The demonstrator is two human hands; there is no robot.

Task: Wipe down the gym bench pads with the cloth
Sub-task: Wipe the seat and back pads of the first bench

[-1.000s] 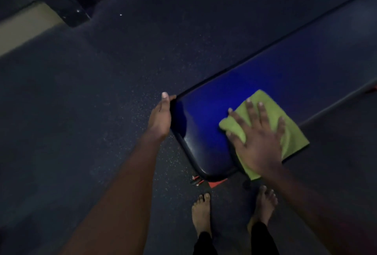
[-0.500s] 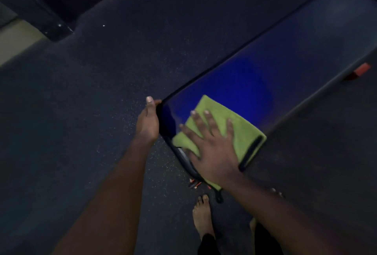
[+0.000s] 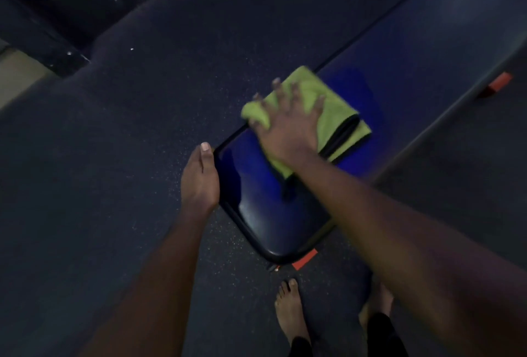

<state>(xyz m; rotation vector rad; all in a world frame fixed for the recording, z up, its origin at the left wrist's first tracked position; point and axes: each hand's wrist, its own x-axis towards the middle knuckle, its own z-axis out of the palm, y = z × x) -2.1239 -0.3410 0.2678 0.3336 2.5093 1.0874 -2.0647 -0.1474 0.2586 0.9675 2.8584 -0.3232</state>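
A long dark blue bench pad (image 3: 399,77) runs from the lower middle up to the top right. A folded lime-green cloth (image 3: 333,105) lies on it near the pad's left long edge. My right hand (image 3: 288,125) presses flat on the cloth with fingers spread. My left hand (image 3: 199,177) rests against the pad's near left side, thumb lying along the edge; whether its fingers curl under the pad is hidden.
Dark speckled rubber flooring (image 3: 128,157) surrounds the bench. Orange frame parts show under the pad's near end (image 3: 305,259) and at the right side (image 3: 497,84). My bare feet (image 3: 291,308) stand just below the bench end. A dark ledge (image 3: 51,51) crosses the upper left.
My right hand has slid the cloth from the pad's near end up along the pad toward its left edge. My left hand stays at the pad's side.
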